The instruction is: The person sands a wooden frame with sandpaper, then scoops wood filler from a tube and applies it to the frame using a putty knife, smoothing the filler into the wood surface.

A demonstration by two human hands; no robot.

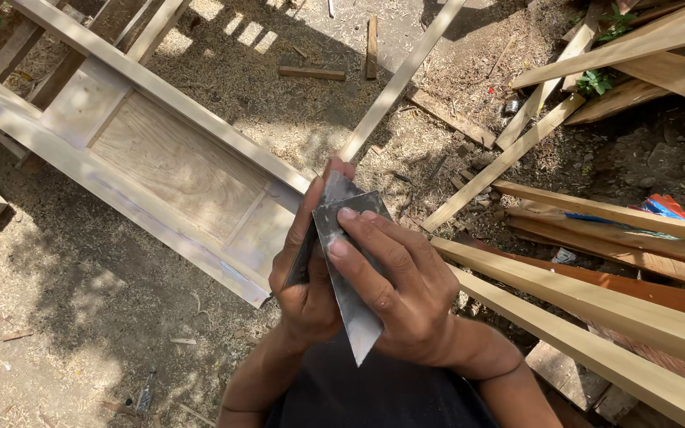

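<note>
Both hands meet close under the camera: the left hand (pixel 304 277) is wrapped shut around a folded sheet of grey sandpaper (pixel 348 261), and the right hand (pixel 406 289) presses its fingers flat along the crease. Folding looks like the step in hand; finishing calls for a firm, even press. A panelled wooden door (pixel 160 162) lies far left on sawdust, with planks (pixel 596 293) to the right.

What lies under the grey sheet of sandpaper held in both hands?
Under the folded grey sandpaper sheet sit the left hand palm and, lower down, dark clothing. The right hand fingers press on top. The ground directly below and the left palm's middle are covered.
</note>
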